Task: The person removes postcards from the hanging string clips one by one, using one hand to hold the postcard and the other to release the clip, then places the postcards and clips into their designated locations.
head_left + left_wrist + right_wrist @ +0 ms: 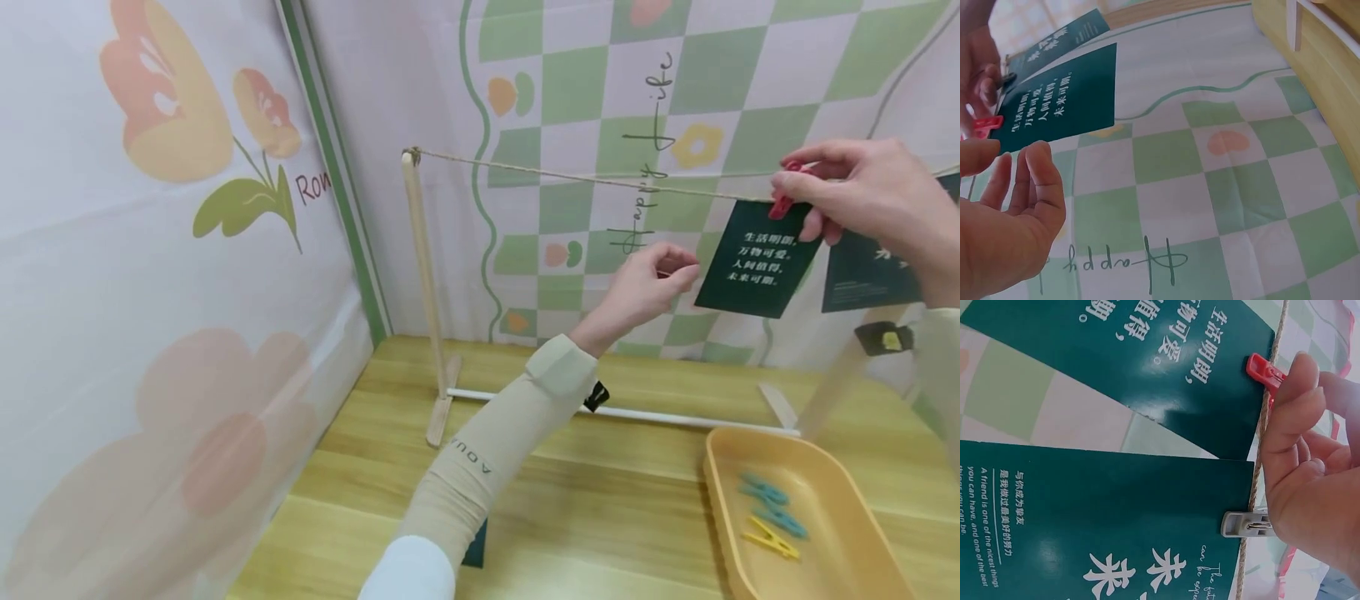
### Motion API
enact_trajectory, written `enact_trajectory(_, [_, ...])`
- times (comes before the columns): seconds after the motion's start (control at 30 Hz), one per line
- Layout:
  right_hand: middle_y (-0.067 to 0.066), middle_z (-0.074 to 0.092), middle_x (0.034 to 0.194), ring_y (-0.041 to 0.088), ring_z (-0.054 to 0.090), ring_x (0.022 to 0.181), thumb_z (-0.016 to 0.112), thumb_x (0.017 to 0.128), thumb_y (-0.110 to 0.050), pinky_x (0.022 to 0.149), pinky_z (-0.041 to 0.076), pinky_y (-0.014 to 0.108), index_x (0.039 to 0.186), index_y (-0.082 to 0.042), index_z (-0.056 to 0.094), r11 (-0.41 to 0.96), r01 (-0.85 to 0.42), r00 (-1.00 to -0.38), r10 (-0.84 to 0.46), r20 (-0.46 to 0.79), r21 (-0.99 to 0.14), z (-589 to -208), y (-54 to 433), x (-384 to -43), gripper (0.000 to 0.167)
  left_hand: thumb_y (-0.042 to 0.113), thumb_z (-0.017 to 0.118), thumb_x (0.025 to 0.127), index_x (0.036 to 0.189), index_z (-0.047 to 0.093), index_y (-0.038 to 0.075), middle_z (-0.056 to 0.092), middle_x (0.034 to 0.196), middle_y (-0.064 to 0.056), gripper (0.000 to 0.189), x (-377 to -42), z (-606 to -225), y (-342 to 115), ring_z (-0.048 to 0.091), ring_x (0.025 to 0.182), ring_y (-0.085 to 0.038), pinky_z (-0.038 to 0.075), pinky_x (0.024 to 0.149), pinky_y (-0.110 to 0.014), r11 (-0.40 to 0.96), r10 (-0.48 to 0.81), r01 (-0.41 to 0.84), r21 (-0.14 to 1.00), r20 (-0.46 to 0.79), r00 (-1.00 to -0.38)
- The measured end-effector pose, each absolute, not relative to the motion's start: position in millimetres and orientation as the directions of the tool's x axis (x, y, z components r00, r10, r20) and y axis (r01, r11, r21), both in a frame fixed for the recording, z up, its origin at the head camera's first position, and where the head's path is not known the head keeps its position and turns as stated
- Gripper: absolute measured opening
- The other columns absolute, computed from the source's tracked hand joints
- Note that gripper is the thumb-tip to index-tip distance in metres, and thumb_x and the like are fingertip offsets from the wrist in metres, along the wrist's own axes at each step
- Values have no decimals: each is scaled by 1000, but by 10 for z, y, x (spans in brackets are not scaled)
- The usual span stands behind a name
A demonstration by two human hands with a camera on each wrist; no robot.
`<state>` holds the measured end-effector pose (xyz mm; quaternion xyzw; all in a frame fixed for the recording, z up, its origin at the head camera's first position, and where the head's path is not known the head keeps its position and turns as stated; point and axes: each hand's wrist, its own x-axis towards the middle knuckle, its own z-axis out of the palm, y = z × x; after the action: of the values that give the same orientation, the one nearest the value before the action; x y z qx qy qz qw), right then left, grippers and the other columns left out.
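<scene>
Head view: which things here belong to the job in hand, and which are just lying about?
Likely in the job: red clothespin, dark green cards, twine, wooden stand, blue clothespins, yellow clothespin, orange tray.
Likely just background: checkered backdrop, flower-print cloth.

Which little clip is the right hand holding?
The red clip on the line; the gray clip is unheld; the yellow clip and blue clips lie in the tray.

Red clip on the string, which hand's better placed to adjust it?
Probably the right hand: it pinches the red clip, while the left hand holds nothing and sits apart from it.
</scene>
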<state>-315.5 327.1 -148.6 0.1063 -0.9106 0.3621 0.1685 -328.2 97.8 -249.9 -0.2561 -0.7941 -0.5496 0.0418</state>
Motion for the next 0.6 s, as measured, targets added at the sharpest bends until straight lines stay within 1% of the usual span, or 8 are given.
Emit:
enact_trajectory(0.1, [-24,63,69,20,57,47,60,96,-42,44,46,25,134,-13,51,728,-303,-926,-72,371,-615,-1475,3273,-3163,49,21,62,98,110,67,15,70,95,4,15,-3287,-2516,1048,59,76,2,51,62,-15,234,336,462,855,375,-864])
enact_trajectory(0.17, [-24,62,68,20,56,47,59,96,-44,44,45,26,136,-13,51,737,-294,-929,-70,364,-608,-1465,3282,-3163,51,22,63,97,110,68,14,70,95,5,16,-3292,-2539,1099,59,75,2,51,61,-15,214,312,466,859,392,-866])
enact_trajectory(0.2, [-24,62,68,20,55,47,59,96,-44,44,44,26,135,-13,52,742,-289,-930,-68,361,-605,-1460,3287,-3162,51,23,63,97,110,68,15,69,93,7,16,-3294,-2551,1123,58,75,2,51,61,-15,206,303,465,861,396,-867])
enact_trajectory(0.27, [-23,62,68,21,54,47,59,95,-45,44,44,26,130,-18,55,743,-283,-932,-63,358,-607,-1452,3298,-3161,44,25,65,96,110,69,16,67,91,10,17,-3296,-2571,1177,58,75,2,51,61,-14,200,295,464,863,398,-869])
enact_trajectory(0.37, [-22,62,68,21,53,46,60,95,-45,44,45,27,124,-23,57,739,-269,-937,-54,344,-617,-1445,3312,-3157,37,27,66,95,109,70,17,66,88,12,18,-3296,-2591,1247,57,74,3,51,61,-14,201,290,460,865,396,-871])
enact_trajectory(0.5, [-19,63,66,23,52,46,60,94,-46,44,44,28,123,-23,58,741,-258,-942,-50,331,-620,-1444,3319,-3148,38,23,66,95,107,71,16,67,86,10,15,-3295,-2602,1302,57,71,2,50,59,-14,226,276,452,863,389,-879])
enact_trajectory(0.6, [-15,63,64,24,50,46,61,94,-48,45,43,28,124,-19,58,762,-259,-939,-54,340,-594,-1434,3327,-3138,42,21,66,95,106,71,14,68,85,8,14,-3296,-2600,1330,60,71,-1,50,58,-14,229,274,446,865,383,-882])
